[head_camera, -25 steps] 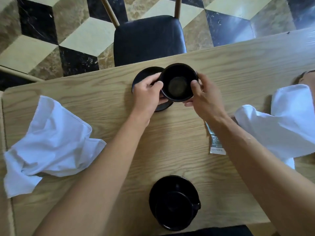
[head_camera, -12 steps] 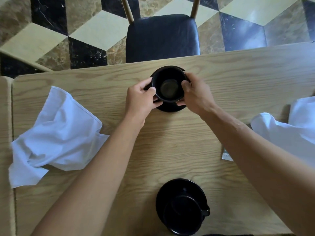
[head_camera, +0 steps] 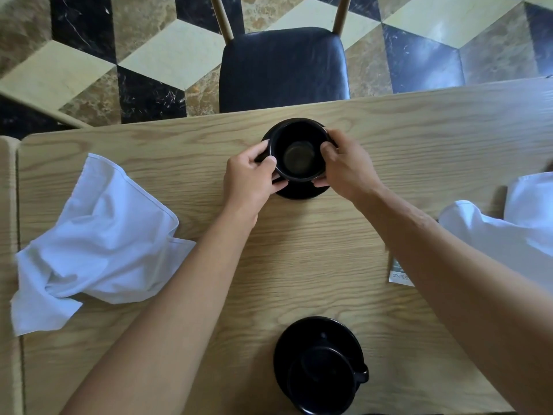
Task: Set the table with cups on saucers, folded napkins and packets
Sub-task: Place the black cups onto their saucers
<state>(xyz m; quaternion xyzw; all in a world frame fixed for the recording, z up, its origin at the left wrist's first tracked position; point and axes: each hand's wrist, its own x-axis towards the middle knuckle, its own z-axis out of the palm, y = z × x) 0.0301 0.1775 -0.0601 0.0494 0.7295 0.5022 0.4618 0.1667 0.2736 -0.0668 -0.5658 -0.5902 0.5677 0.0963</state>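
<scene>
**Far Place Setting Takes Shape as Cup Meets Saucer**

While two napkins lie crumpled and unfolded at either end of the wooden table (head_camera: 419, 139), a person works on the far place setting, opposite a black-cushioned chair (head_camera: 284, 67). Both hands close on a black cup (head_camera: 297, 155) held directly over a black saucer (head_camera: 299, 191): the left hand (head_camera: 250, 178) pinches the cup's left wall between thumb and fingers, and the right hand (head_camera: 348, 166) presses thumb and fingers against its right side. Whether the cup's base already rests on the saucer or hangs just above it cannot be told from this angle.

Nearer the camera, a second cup (head_camera: 324, 375) already sits on its own saucer (head_camera: 317, 330), handle to the right. The left napkin (head_camera: 98, 238) sprawls in loose folds near the table's left edge; the right napkin (head_camera: 502, 232) is bunched at the right, partly behind the forearm. One packet (head_camera: 399, 272) peeks out beside that arm.

By appearances, the step in hand is seating and centring this cup. Next would likely come letting go with both hands without nudging the cup off centre, then folding the napkins and setting out packets.
</scene>
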